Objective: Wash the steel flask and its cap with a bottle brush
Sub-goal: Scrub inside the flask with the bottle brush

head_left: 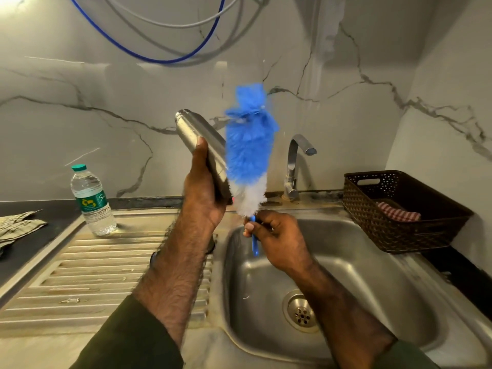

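Head view. A steel flask (205,145) is held in the left hand (203,193) above the near left edge of the sink (372,265). The flask is tilted, its rounded closed end up and to the left, its lower end hidden in the palm. The body is plain brushed metal, dull grey, with a bright streak of reflection along the upper side; no label or marking can be made out. The left fingers are wrapped behind the flask and the thumb is laid along its near side, so a full grip is shown.

A bottle brush (249,155) is held upright just beside the flask, on its right, the bristles overlapping the flask's edge. The head is fluffy, blue over most of its length and white at the base, and is somewhat blurred. Its thin blue handle is pinched by the curled fingers and thumb of the right hand (277,238), over the sink bowl. The flask's cap cannot be identified.

A steel tap (295,166) is mounted behind the sink. A drain (302,311) is seen in the bowl. A plastic water bottle (91,201) with a green cap is stood on the ribbed draining board (93,272). A dark woven basket (399,209) holding a checked cloth is placed at the right. A crumpled cloth (18,226) is laid on the dark counter at the left.
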The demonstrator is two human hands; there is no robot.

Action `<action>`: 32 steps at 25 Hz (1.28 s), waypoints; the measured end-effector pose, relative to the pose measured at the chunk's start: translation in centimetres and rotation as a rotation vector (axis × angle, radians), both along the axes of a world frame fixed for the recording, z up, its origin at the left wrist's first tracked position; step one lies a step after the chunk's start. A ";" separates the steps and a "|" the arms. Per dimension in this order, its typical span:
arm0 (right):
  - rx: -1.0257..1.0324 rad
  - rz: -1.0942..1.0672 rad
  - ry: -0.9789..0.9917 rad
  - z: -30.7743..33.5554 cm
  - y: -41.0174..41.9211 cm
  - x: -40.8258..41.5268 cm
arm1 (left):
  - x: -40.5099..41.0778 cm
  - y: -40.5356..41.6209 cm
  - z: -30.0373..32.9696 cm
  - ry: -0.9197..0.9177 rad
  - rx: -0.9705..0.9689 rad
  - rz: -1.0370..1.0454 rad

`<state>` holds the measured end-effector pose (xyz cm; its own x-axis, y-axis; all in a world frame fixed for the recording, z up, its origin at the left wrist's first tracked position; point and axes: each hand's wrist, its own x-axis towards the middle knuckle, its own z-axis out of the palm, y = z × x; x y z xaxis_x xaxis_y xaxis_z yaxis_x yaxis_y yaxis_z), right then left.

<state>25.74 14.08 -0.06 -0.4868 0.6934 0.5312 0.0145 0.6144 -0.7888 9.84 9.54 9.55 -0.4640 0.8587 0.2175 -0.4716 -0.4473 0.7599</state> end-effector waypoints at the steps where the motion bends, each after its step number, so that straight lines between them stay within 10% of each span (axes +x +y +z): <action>1: 0.048 0.007 0.012 0.5 -0.4 -0.3 | 0.2 0.0 0.0 0.027 -0.005 -0.033; 9: 0.007 -0.274 0.148 2.3 0.2 0.7 | -4.0 -2.7 -1.2 0.169 -0.081 0.347; 21: 0.523 -0.816 -0.770 14.1 0.0 -0.7 | -4.5 -3.5 -4.5 0.213 -0.265 0.347; 32: 0.848 -0.729 -1.204 18.5 1.2 -4.8 | -3.9 -2.7 -5.1 0.250 -0.290 0.348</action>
<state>20.92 15.32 18.46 -0.5967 0.6737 0.4360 0.7960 0.4279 0.4282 5.94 6.85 4.40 -0.6974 0.7041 0.1336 -0.1210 -0.2993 0.9465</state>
